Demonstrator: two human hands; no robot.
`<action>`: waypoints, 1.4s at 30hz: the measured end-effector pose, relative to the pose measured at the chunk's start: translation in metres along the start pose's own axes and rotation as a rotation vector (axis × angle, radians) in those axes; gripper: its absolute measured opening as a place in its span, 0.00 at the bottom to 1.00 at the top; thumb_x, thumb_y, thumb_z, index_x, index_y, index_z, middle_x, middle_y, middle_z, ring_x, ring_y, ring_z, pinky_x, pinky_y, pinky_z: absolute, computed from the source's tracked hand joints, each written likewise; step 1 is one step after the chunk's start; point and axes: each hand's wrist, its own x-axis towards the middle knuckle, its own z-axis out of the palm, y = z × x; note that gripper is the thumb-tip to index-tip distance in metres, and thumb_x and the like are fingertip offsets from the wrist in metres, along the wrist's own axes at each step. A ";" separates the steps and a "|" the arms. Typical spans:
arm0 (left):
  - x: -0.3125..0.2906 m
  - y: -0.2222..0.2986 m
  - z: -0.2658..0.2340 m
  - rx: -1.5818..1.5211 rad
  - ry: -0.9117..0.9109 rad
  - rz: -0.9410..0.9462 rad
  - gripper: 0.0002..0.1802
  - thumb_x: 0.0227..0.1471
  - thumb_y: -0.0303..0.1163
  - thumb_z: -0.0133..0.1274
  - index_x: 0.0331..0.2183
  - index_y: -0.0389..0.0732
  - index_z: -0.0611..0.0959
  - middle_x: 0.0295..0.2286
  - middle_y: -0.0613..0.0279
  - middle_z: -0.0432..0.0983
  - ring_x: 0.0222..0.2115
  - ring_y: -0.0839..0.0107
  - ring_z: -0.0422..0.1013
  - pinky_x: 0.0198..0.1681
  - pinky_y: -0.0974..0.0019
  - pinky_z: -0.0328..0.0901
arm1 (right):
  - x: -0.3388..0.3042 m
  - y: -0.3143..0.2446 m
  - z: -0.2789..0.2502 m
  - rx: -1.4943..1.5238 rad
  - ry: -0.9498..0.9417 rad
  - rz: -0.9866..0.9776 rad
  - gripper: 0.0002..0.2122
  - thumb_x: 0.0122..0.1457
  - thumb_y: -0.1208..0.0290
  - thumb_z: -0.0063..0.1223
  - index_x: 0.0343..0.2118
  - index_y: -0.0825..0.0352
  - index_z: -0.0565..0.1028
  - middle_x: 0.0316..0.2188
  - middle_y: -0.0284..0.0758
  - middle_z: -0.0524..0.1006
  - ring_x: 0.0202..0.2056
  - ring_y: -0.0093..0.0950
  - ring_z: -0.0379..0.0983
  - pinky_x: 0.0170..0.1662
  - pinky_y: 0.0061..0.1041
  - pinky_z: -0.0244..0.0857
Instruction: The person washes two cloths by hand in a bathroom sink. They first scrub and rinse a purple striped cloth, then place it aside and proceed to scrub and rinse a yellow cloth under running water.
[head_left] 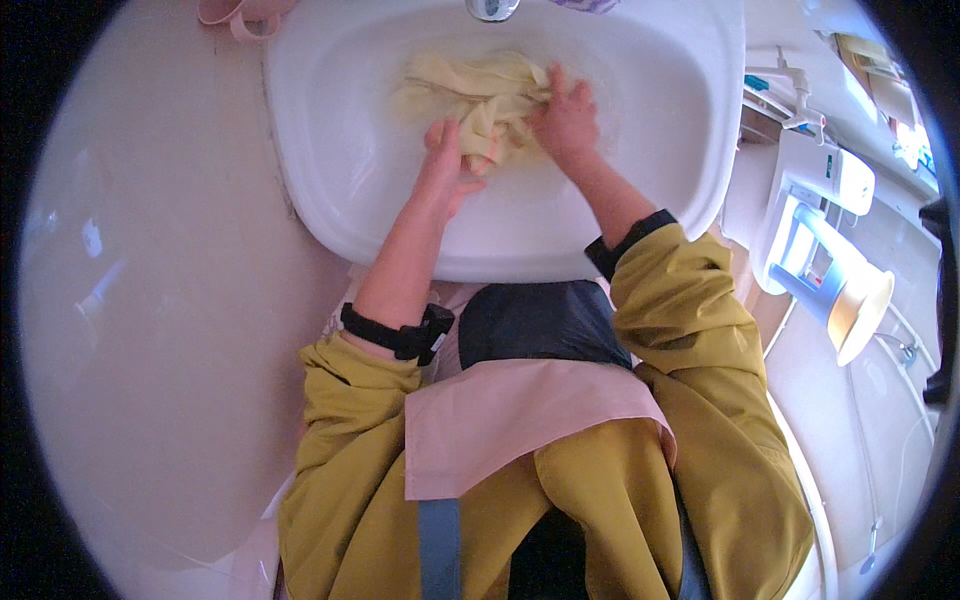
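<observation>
A wet, pale yellow cloth (474, 78) lies bunched up in the white washbasin (330, 200). My left hand (447, 165) grips its near fold, with the cloth bundled between thumb and fingers. At the cloth's right edge is my right hand (570, 118), its fingers apart and touching the fabric; the thumb side is partly hidden. Shallow water appears around the cloth, though the drain cannot be seen beneath it. Both forearms reach over the basin's front rim, sleeves pushed up.
A chrome faucet (493, 9) juts over the basin's back edge. To the back left stands a pink mug (245, 15). On the right are a white water heater (812, 180), pipes, and a blue and cream container (835, 275). A pale wall (160, 300) borders the left side.
</observation>
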 end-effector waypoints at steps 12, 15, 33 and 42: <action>0.044 0.017 -0.014 -0.511 -0.587 0.087 0.24 0.52 0.50 0.40 0.43 0.42 0.69 0.38 0.59 0.69 0.38 0.63 0.67 0.39 0.58 0.66 | -0.085 -0.094 -0.059 0.434 -0.093 -0.467 0.16 0.42 0.58 0.51 0.33 0.62 0.72 0.30 0.41 0.71 0.36 0.41 0.69 0.35 0.39 0.65; 0.033 0.017 0.004 -0.447 -0.380 0.170 0.20 0.53 0.46 0.42 0.42 0.41 0.70 0.37 0.61 0.70 0.36 0.66 0.68 0.37 0.61 0.67 | -0.065 -0.085 -0.044 0.305 0.035 -0.424 0.15 0.45 0.57 0.50 0.30 0.63 0.72 0.28 0.40 0.71 0.35 0.40 0.69 0.36 0.38 0.64; 0.015 0.000 -0.025 0.767 0.553 0.539 0.35 0.45 0.42 0.52 0.51 0.38 0.59 0.47 0.41 0.53 0.50 0.50 0.49 0.52 0.53 0.49 | -0.014 0.017 -0.006 -0.073 -0.238 -0.564 0.19 0.45 0.66 0.55 0.42 0.62 0.69 0.47 0.35 0.66 0.48 0.38 0.60 0.50 0.35 0.55; 0.009 0.019 0.002 -0.422 -0.379 0.029 0.40 0.49 0.60 0.40 0.53 0.40 0.58 0.49 0.51 0.59 0.48 0.56 0.60 0.47 0.54 0.60 | -0.056 -0.060 -0.026 0.547 -0.096 -0.378 0.13 0.39 0.66 0.55 0.29 0.67 0.73 0.32 0.46 0.70 0.37 0.43 0.67 0.41 0.37 0.62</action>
